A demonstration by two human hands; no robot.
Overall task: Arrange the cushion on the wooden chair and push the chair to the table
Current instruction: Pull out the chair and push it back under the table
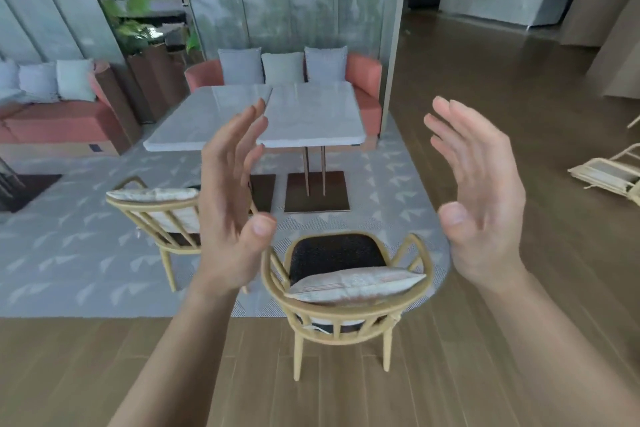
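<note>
A light wooden chair point(346, 317) with a dark seat stands in front of me, its back toward me, at the edge of the rug. A pale patterned cushion point(353, 284) leans against its backrest. Beyond it is a white marble table point(311, 118) made of two tops side by side. My left hand point(232, 198) and my right hand point(481, 191) are raised in the air above the chair, palms facing each other, fingers spread, holding nothing.
A second wooden chair point(156, 215) with a cushion stands left, partly behind my left hand. A tipped chair point(609, 173) lies at the right edge. Coral sofas point(363, 76) with pillows sit behind the table. Grey rug point(86, 246), wooden floor around.
</note>
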